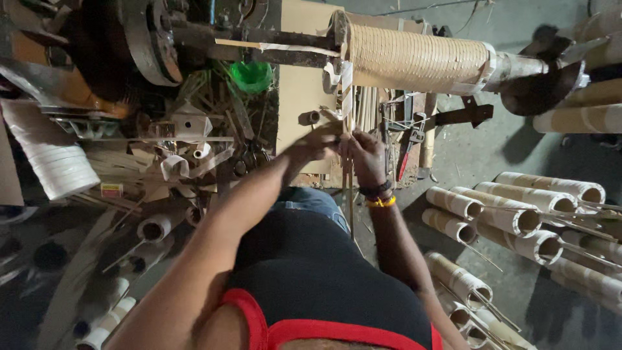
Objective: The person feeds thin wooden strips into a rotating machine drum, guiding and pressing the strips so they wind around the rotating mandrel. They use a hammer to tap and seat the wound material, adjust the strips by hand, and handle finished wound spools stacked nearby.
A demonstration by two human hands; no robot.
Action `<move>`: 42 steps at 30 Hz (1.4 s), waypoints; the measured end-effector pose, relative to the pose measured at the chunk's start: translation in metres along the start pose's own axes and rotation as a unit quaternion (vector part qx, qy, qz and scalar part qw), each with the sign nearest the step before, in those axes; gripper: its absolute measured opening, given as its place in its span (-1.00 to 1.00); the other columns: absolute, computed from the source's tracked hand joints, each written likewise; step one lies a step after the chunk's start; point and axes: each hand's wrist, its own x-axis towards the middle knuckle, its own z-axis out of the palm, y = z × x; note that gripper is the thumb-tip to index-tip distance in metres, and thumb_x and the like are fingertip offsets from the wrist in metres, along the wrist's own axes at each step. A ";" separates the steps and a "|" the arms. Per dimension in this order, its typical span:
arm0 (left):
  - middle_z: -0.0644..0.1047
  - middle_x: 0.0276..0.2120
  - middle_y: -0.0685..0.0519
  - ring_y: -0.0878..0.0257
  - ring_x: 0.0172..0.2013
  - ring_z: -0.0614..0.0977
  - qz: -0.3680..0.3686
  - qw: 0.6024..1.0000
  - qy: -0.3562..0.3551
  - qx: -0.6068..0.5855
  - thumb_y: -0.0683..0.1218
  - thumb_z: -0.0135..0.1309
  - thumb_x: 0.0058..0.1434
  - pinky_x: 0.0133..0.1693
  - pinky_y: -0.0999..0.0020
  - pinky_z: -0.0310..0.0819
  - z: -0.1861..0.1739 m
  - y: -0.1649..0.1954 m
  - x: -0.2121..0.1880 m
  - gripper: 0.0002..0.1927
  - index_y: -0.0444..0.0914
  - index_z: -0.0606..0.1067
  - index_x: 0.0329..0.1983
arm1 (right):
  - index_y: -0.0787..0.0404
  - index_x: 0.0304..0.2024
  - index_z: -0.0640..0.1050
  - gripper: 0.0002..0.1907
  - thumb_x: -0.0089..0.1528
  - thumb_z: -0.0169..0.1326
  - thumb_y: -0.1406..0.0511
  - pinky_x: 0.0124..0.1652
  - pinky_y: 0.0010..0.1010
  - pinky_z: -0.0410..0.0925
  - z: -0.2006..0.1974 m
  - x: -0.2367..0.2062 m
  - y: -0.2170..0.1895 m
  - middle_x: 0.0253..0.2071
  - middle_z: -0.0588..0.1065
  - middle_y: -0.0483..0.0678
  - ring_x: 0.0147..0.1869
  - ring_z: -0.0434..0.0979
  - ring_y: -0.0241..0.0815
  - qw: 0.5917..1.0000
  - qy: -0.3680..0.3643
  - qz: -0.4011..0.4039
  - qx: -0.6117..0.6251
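Note:
My left hand (pixel 315 144) and my right hand (pixel 364 155) meet in front of me, both pinched on a bundle of thin bamboo strips (pixel 350 185) that hangs down between them. The strips run up to a long tube (pixel 414 59) wound tightly with pale cane, mounted across a machine shaft. A white tape strip (pixel 346 87) dangles from the tube's left end just above my hands. My right wrist wears dark and yellow bands (pixel 380 196).
A dark metal flywheel (pixel 152 42) and a green cup (pixel 251 74) sit at the upper left among scraps. White tape rolls (pixel 55 162) lie at left. Several wrapped cardboard tubes (pixel 518 214) are stacked on the floor at right. Pliers (pixel 408 146) rest by the wooden board (pixel 301 84).

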 end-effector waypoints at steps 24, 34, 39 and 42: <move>0.57 -0.18 0.00 0.31 -0.19 0.62 0.095 0.973 0.200 0.062 -0.04 0.10 0.40 -0.14 0.32 0.62 0.034 -0.019 -0.040 -0.75 -0.32 0.52 -0.03 | 0.26 -0.31 0.66 -0.82 0.28 0.27 0.25 -0.46 -0.40 0.35 -0.044 -0.003 -0.068 -0.48 0.57 -0.05 -0.46 0.55 -0.29 0.918 -0.052 -0.244 -0.307; 0.66 -0.34 0.02 0.28 -0.40 0.69 0.018 0.969 0.226 0.098 -0.10 0.15 0.28 -0.28 0.34 0.66 0.035 -0.023 -0.064 -0.81 -0.30 0.59 -0.12 | 0.19 -0.38 0.65 -0.90 0.20 0.29 0.31 -0.35 -0.21 0.35 -0.008 -0.067 -0.066 -0.48 0.54 0.00 -0.42 0.52 -0.03 0.823 0.058 -0.379 -0.420; 0.63 -0.31 -0.09 0.14 -0.33 0.70 0.020 0.969 0.246 -0.004 -0.17 0.05 0.27 -0.19 0.20 0.67 0.028 -0.032 -0.066 -0.84 -0.35 0.56 -0.16 | 0.18 -0.37 0.64 -0.95 0.20 0.27 0.36 -0.30 -0.22 0.37 -0.008 -0.070 -0.053 -0.47 0.50 -0.01 -0.37 0.52 -0.04 0.818 0.036 -0.419 -0.393; 0.64 -0.25 -0.10 0.15 -0.28 0.72 -0.004 0.967 0.251 0.037 -0.16 0.00 0.27 -0.12 0.24 0.68 0.026 -0.034 -0.064 -0.80 -0.30 0.56 -0.11 | 0.20 -0.30 0.66 -0.95 0.19 0.27 0.35 -0.31 -0.27 0.38 -0.017 -0.063 -0.044 -0.41 0.54 -0.01 -0.35 0.54 -0.08 0.820 0.010 -0.442 -0.365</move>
